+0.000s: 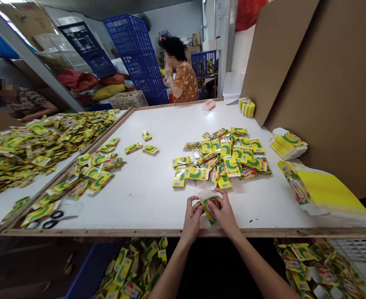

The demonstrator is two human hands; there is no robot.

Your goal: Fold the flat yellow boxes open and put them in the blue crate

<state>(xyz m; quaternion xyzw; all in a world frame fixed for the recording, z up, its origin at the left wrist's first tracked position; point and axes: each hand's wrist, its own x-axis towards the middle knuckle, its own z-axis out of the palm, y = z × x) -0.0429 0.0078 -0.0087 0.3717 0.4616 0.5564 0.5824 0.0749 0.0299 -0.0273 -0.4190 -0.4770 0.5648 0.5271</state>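
Observation:
Between my two hands, over the front of the white table [129,199], is a small yellow and green printed carton [208,209] with a pale flap raised at its top. The fingers of my left hand [192,215] pinch its left edge. My right hand [224,211] grips the right side, with fingers across its front. Just beyond my hands lies a loose heap of similar cartons [225,148]. At the right, a long row of flat cartons [332,187] leans over, its yellow edges showing.
Black-handled scissors [57,219] lie at front left beside scattered cartons [92,172]. A wooden strip [77,155] divides off a larger pile [39,145]. Cardboard sheets [326,95] stand at right. Filled crates sit below the table edge. Two people sit beyond, near blue crates [139,54].

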